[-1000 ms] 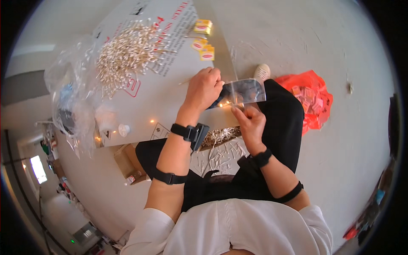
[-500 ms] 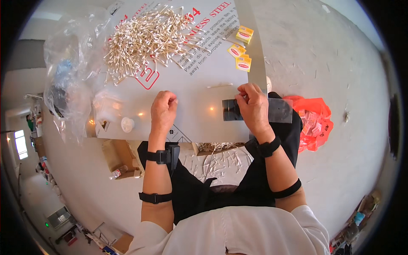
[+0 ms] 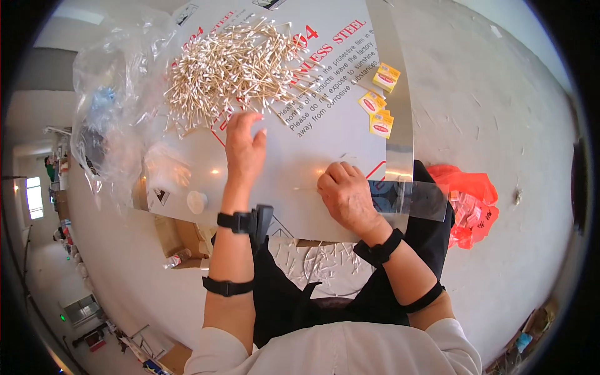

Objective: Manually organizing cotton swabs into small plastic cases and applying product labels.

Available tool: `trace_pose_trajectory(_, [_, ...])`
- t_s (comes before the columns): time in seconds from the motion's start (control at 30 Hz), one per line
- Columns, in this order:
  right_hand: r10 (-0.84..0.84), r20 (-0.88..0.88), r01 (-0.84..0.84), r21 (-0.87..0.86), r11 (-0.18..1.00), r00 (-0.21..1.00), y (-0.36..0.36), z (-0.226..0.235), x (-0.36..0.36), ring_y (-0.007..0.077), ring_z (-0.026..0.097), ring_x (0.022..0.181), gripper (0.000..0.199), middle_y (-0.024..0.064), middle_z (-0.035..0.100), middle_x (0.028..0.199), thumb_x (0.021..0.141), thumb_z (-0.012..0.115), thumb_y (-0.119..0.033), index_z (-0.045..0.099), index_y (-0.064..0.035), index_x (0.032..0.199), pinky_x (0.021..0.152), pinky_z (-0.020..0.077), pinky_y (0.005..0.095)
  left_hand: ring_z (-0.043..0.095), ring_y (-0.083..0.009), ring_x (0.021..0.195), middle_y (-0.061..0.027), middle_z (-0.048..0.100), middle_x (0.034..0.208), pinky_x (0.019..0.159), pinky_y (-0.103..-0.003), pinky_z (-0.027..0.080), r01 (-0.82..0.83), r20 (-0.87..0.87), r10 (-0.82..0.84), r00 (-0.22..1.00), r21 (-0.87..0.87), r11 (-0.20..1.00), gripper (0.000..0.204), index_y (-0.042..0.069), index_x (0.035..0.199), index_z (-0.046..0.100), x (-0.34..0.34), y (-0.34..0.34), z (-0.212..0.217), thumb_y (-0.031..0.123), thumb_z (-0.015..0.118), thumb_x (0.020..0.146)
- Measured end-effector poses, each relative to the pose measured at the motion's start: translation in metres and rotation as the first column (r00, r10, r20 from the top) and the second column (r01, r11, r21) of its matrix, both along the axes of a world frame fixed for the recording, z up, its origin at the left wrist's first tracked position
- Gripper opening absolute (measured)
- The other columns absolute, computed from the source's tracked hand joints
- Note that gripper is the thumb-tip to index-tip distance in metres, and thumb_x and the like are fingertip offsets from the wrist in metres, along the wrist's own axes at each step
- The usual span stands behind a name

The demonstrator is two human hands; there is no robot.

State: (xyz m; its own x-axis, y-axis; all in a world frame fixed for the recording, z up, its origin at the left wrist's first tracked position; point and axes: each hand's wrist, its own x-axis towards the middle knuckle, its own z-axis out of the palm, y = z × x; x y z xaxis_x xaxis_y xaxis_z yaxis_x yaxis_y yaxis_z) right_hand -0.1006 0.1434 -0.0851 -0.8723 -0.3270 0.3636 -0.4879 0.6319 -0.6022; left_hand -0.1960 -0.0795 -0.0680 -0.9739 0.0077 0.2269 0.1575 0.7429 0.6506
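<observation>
White-tipped tan swabs (image 3: 234, 72), red bag (image 3: 480, 179)

This looks like a makeshift workshop: a bare grey floor (image 3: 512, 119), a sheet-topped counter (image 3: 284, 153) heaped with loose cotton swabs (image 3: 231, 72), an open cardboard box (image 3: 169, 232) below, and clutter (image 3: 524, 340) around the edges.

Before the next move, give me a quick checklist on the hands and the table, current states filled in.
1. Left hand, grip free: ok, open with nothing seen in it.
2. Left fingertips touching the swab pile: cannot tell; they are at its near edge.
3. Right hand, grip empty: cannot tell; the curled fingers hide it.
4. Plastic sleeve fully on the table: not ok, it sticks out past the right edge.
5. Yellow boxes away from both hands: ok.
6. Floor free of swabs: not ok, many lie between the legs.
</observation>
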Motion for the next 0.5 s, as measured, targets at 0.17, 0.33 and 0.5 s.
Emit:
trace_pose_trajectory(0.17, [0.041,0.048,-0.038,-0.066,0.997,0.998,0.002,0.002,-0.004,0.0281,0.054,0.077,0.014,0.0090,0.050,0.081,0.068,0.065,-0.004,0.054,-0.0053,0.076,0.067,0.0450,0.0402,0.051,-0.0328,0.106,-0.0090,0.056,0.112,0.090,-0.043,0.044,0.011,-0.224,-0.146,0.964,-0.511,0.860,0.043,0.010,0.107,0.066,-0.062,0.001,0.014,-0.005,0.069,0.067])
trace_pose_trajectory(0.33, [0.038,0.065,-0.031,-0.103,0.994,0.997,0.002,0.007,-0.006,0.0289,0.054,0.077,0.015,0.0094,0.049,0.079,0.068,0.066,-0.004,0.051,-0.0046,0.074,0.066,0.0452,0.0408,0.051,-0.0311,0.101,-0.0077,0.056,0.105,0.087,-0.042,0.044,0.043,-0.183,-0.143,0.973,-0.463,0.885,0.035,0.011,0.100,0.068,-0.063,0.009,0.001,-0.002,0.072,0.068])
trace_pose_trajectory(0.5, [0.038,0.106,-0.030,-0.082,0.996,0.994,0.003,0.006,-0.008,0.0292,0.056,0.075,0.015,0.0089,0.052,0.080,0.074,0.069,-0.006,0.056,-0.0045,0.079,0.064,0.0465,0.0399,0.051,-0.0274,0.098,-0.0041,0.054,0.097,0.083,-0.043,0.043,0.051,-0.169,-0.145,0.975,-0.463,0.885,0.026,0.014,0.092,0.067,-0.024,0.028,0.000,0.004,0.075,0.069])
